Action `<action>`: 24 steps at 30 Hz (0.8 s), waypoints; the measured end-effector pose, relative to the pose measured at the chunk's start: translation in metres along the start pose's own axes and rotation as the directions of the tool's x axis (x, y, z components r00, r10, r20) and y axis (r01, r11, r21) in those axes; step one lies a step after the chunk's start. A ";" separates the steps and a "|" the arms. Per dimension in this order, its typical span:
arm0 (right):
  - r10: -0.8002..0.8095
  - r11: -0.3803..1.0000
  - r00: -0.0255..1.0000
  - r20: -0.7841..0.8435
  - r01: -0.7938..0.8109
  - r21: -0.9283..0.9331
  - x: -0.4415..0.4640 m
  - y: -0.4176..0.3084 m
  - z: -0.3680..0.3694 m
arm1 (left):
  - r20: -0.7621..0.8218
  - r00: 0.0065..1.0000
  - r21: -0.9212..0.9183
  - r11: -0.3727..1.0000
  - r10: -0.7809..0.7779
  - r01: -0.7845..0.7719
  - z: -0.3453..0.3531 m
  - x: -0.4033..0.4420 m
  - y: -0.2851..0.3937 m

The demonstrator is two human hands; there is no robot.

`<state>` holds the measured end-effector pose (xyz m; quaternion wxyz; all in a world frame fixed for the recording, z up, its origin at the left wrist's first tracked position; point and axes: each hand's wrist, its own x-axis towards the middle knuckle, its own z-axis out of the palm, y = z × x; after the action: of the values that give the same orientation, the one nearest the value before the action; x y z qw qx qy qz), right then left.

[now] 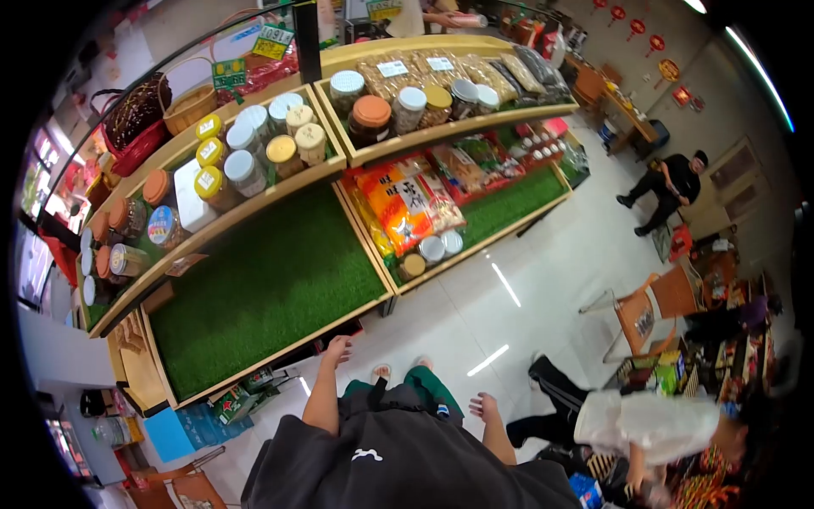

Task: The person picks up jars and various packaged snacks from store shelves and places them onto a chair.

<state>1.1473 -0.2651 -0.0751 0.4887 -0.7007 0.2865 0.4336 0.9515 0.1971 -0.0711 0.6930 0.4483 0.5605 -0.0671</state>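
Note:
My left hand (337,349) hangs near the front edge of the lower shelf and holds nothing, its fingers loosely stretched out. Beside my body, over the tiled floor, my right hand (484,407) is also without anything in it, fingers partly spread. Closest to the left hand is the green turf mat (271,284) of the lower wooden shelf. To its right lie an orange snack bag (394,204) and several small jars (432,248). On the upper shelf stand lidded jars, among them a yellow-lidded jar (212,185) and an orange-lidded jar (370,116).
Bagged dry goods (415,72) fill the upper right shelf. Boxes and a blue package (191,431) are under the left shelf. A person in a white top (649,420) bends at the right, near an orange chair (638,314). Another person in black (674,187) sits farther back.

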 end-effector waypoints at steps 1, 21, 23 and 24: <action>-0.034 0.999 0.999 0.012 0.034 -0.014 0.014 -0.034 0.009 | 0.004 1.000 -0.064 0.998 0.015 -0.015 0.003 0.001 0.015; -0.618 0.631 0.672 0.408 0.734 -0.252 0.250 -0.512 0.252 | -0.180 0.982 -0.296 0.950 0.048 -0.101 0.164 0.150 0.265; -0.589 0.575 0.664 0.461 0.745 -0.338 0.243 -0.516 0.262 | -0.136 0.991 -0.250 0.967 0.005 -0.039 0.176 0.159 0.278; -0.611 0.500 0.661 0.436 0.749 -0.434 0.254 -0.515 0.266 | -0.181 0.983 -0.204 0.977 0.016 -0.053 0.177 0.169 0.278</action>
<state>1.6020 0.1735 -0.1149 0.4100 -0.8151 -0.2191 0.3458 1.3049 0.3068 -0.0657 0.6843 0.3871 0.6164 0.0445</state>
